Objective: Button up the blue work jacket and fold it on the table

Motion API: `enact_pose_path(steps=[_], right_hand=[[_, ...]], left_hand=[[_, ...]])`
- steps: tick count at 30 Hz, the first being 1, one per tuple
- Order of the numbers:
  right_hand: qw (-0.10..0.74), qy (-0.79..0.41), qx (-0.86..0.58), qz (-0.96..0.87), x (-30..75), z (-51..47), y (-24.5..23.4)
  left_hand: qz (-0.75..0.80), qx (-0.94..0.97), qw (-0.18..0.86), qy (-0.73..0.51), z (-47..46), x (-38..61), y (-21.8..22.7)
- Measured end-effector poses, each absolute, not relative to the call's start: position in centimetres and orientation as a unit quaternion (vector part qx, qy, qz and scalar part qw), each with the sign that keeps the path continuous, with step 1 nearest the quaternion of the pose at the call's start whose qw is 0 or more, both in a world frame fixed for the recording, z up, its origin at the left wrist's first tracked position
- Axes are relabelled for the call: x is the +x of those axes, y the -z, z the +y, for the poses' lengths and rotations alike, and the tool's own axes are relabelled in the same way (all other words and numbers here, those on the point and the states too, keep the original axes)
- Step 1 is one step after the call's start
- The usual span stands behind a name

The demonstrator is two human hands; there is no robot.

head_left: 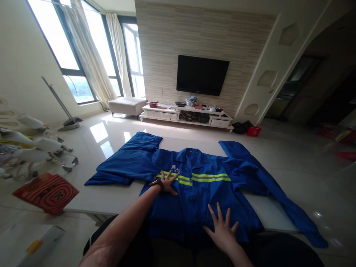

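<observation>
A blue work jacket (205, 196) lies front side up on a white table (91, 200), its collar pointing away from me. Yellow-green and grey reflective bands cross its chest, with white print above one of them. My left hand (168, 184) rests spread on the chest band, a watch (156, 182) at its wrist. Lower down, my right hand (222, 229) has its fingers spread over the jacket's front near the hem. Folded blue cloth (125, 159) lies at the left. Another blue length (294, 211) runs down the table's right side and past its edge.
A red patterned bag (47, 193) is by the table's left edge, near a cluttered white rack (41, 148). Beyond the table are a grey bench (126, 105), a low TV cabinet (160, 114), a wall-mounted television (203, 75) and a red bucket (253, 131).
</observation>
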State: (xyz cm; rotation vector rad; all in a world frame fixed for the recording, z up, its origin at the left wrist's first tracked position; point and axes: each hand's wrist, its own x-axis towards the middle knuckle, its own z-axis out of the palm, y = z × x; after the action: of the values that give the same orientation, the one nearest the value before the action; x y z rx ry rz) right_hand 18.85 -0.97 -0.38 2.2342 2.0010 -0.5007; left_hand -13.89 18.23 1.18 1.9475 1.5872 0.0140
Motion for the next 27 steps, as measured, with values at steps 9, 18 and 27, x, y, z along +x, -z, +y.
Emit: enact_pose_path(steps=[9,18,27], right_hand=[[0.055,0.220,0.736,0.638,18.9,3.4,0.9],[0.063,0.218,0.741,0.632,18.3,8.6,0.3],[0.056,0.209,0.745,0.631,18.3,8.3,0.5]], left_hand=[[0.579,0.755,0.303,0.045,22.8,-13.7,-1.3],[0.589,0.726,0.301,-0.188,25.8,-19.2,-6.1],[0.851,0.503,0.119,-0.096,21.9,-34.5,-0.8]])
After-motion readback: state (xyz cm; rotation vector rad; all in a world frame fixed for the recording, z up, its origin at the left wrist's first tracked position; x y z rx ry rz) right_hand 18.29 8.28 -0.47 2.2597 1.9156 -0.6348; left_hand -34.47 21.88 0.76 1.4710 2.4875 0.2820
